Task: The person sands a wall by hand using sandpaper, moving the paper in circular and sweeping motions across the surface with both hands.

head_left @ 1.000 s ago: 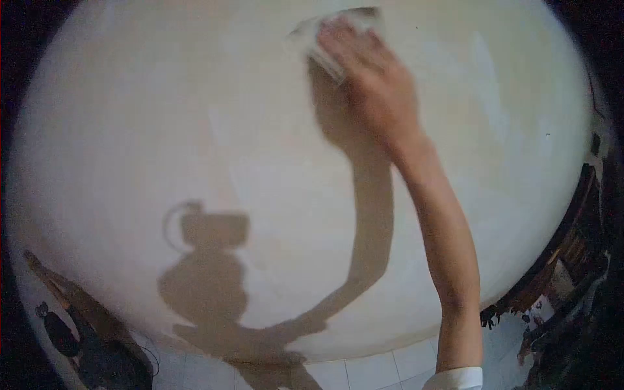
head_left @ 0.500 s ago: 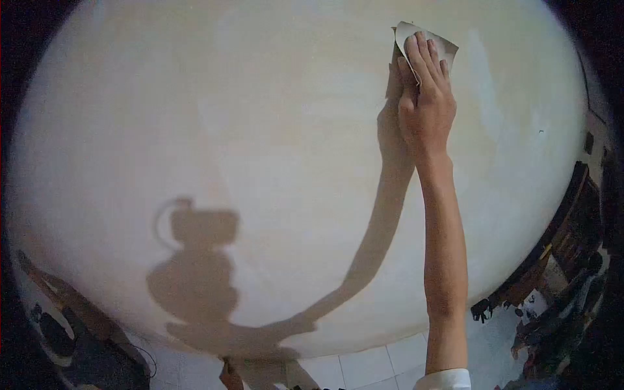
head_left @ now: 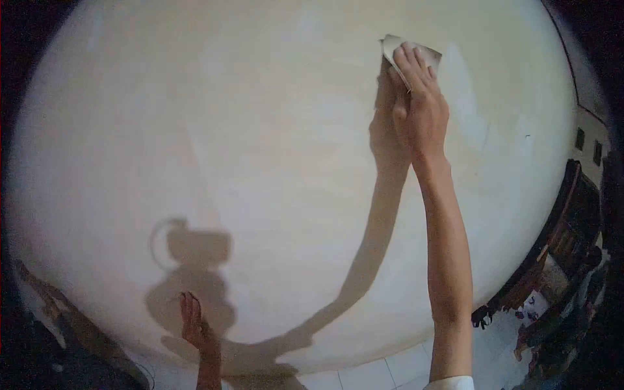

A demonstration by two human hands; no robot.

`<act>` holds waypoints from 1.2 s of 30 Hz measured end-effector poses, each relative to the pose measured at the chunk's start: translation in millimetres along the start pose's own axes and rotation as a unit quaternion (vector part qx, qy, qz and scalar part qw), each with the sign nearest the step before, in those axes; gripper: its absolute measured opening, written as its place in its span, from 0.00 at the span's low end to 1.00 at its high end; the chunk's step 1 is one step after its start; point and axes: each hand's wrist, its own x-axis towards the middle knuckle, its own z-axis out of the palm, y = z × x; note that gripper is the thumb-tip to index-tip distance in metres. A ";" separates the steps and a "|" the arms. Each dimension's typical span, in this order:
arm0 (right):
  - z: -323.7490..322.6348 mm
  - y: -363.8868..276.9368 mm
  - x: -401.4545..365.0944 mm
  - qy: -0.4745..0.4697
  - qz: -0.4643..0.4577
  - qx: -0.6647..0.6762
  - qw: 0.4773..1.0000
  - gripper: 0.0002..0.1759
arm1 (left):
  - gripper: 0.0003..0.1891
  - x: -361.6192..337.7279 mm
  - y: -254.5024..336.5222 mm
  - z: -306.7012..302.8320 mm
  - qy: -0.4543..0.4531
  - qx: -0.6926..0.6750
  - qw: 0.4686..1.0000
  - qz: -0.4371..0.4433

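Observation:
My right hand (head_left: 421, 97) reaches up and presses a sheet of sandpaper (head_left: 431, 60) against the pale wall (head_left: 279, 143). The sheet is partly under my fingers; its upper corners stick out, and the left edge is curled off the surface. Low on the left, my left hand (head_left: 195, 322) is raised with its fingers stretched upward and nothing visible in it. It is at the wall, over my shadow; whether the palm touches cannot be made out.
Whitish patches (head_left: 469, 91) and a small dark mark (head_left: 528, 136) show on the wall. Pale floor tiles (head_left: 364, 376) run along its foot. Dark clutter (head_left: 572, 260) stands at the right, with more dim objects at the lower left.
My left hand has risen from the bottom edge to the lower wall. My right hand and the sandpaper appear slightly lower and further left, as the view shifts a little.

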 end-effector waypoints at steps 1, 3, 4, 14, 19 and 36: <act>2.6 8.0 3.6 0.018 0.037 0.009 0.999 0.28 | 0.23 8.4 -6.0 5.8 0.013 0.040 0.999 0.025; 10.5 1.8 10.5 0.064 0.087 0.013 0.994 0.27 | 0.23 23.2 -23.5 15.1 0.023 0.043 0.997 0.067; 12.7 -6.2 7.8 0.065 0.064 0.016 0.996 0.26 | 0.23 19.8 -28.2 12.9 0.016 0.062 0.993 0.099; 18.4 -29.2 0.1 0.017 -0.075 0.006 0.997 0.29 | 0.26 44.9 -2.5 48.8 -0.005 -0.007 1.000 0.023; 5.2 -21.7 30.1 0.107 0.099 0.033 0.989 0.23 | 0.25 39.1 -18.8 30.5 -0.008 0.057 0.998 0.009; 12.9 -52.7 19.9 0.018 -0.122 0.081 0.989 0.23 | 0.27 39.5 -3.0 30.5 -0.077 0.107 0.991 -0.005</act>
